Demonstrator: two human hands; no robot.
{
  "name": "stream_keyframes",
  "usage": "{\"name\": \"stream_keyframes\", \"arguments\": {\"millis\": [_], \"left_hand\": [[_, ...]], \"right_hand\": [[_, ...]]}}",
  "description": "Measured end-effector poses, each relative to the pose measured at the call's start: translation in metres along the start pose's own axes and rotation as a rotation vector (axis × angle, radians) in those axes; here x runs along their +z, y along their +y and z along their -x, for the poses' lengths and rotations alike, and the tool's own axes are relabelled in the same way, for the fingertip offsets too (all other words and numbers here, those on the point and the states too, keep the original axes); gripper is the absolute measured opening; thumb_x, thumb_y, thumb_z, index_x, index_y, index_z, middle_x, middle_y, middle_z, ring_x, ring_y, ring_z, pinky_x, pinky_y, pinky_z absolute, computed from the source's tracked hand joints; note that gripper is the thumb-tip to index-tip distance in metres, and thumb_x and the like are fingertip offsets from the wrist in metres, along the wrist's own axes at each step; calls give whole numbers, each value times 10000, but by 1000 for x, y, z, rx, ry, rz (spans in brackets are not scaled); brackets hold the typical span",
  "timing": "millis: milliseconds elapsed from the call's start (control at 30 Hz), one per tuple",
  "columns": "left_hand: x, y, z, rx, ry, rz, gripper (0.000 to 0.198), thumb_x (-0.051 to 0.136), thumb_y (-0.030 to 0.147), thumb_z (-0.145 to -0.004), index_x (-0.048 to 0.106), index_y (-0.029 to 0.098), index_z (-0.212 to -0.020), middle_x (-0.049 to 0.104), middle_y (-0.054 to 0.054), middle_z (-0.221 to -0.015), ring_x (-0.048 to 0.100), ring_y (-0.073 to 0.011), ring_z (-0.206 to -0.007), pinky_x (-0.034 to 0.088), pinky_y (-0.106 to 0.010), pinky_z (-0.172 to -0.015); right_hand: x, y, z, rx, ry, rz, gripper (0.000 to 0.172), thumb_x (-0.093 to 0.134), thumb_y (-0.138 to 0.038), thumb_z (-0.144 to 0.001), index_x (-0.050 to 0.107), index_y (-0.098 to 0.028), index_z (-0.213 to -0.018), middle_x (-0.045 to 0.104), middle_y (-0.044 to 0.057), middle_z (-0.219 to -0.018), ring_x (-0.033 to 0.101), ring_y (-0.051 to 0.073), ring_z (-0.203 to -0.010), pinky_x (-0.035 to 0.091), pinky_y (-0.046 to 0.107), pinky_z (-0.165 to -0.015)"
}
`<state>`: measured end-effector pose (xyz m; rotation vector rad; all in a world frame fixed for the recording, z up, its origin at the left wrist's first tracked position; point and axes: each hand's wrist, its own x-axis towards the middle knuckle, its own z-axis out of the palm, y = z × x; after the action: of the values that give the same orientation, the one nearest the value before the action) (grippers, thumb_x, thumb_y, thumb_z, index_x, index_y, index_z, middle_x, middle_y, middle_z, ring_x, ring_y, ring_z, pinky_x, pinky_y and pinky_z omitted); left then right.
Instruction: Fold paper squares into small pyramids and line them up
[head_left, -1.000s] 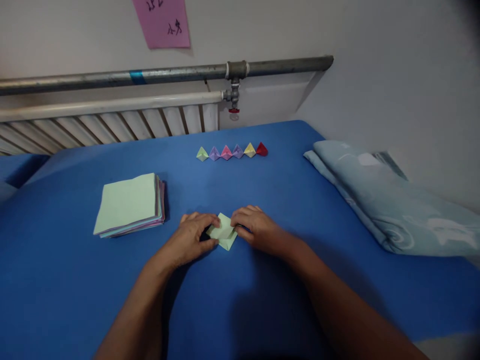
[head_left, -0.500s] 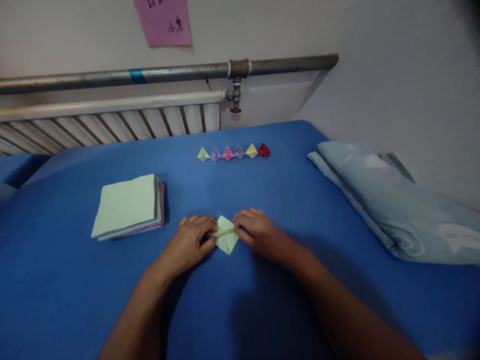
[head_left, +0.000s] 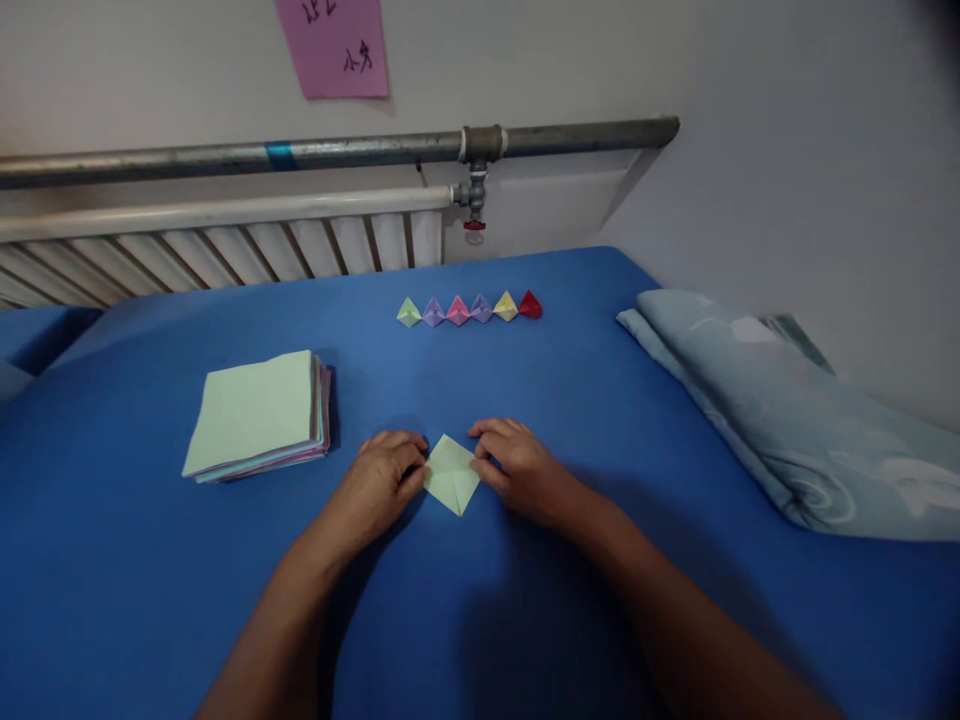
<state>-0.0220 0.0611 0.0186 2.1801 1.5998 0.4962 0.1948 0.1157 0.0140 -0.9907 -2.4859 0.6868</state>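
Nearest the camera, two bare forearms reached forward over the blue bed [head_left: 525, 620], meeting at a pale green folded paper [head_left: 451, 478] that lay flat on the sheet as a small diamond. The left hand [head_left: 379, 478] had its grip closed on the paper's left corner, fingertips gathered and pressing it down. The right hand [head_left: 519, 465] did the same at the right corner, its thumb and forefinger nipped together on the edge. The paper sat directly between the two grips, its lower point aimed back toward the person.

The fold in hand would be done well, I judge, by holding both side corners level while the crease is run flat. The bed is soft (no hard table under it), so firm, even pressure matters, and the edges should be matched before pressing.

To the left of the grip and slightly farther lay a stack of square papers [head_left: 256, 412], green on top with other colours showing below. It was well apart from the hands. Beyond the grip stood a row of six small folded shapes [head_left: 469, 308], touching side by side, with open sheet between. To the right lay a folded light-blue quilt [head_left: 787, 420], also clear of the work. Farthest off were a radiator [head_left: 225, 250], a grey pipe [head_left: 337, 152] and a pink note [head_left: 337, 45] on the wall. Nothing blocked either hand.
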Motion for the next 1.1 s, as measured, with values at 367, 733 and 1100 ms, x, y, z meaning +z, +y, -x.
{"name": "stream_keyframes", "arguments": {"millis": [367,733,1100], "left_hand": [[3,-6,-1,-65,11,61,164,522,206,-869,642,183,-760,646,-61,-1038,587,-205,-971,448,-411,-897],[3,-5,-3,-99,-7,3,162,550,243,-848,622,184,-716,635,-59,-965,572,-212,-924,451,-415,-869],[1,5,-3,-158,-52,-185,154,537,251,-863,591,181,-737,611,-45,-856,538,-219,-825,421,-404,-775]], "right_hand": [[4,2,-2,41,40,-18,180,553,-95,-832,515,-181,-679,640,108,-1073,569,229,-1037,419,415,-908],[5,1,-3,96,38,-24,211,575,-115,-832,490,-188,-654,629,93,-1093,556,227,-1035,409,410,-903],[6,-2,-5,135,33,-19,204,585,-112,-819,493,-183,-651,633,98,-1100,553,228,-1041,391,400,-901]]}}
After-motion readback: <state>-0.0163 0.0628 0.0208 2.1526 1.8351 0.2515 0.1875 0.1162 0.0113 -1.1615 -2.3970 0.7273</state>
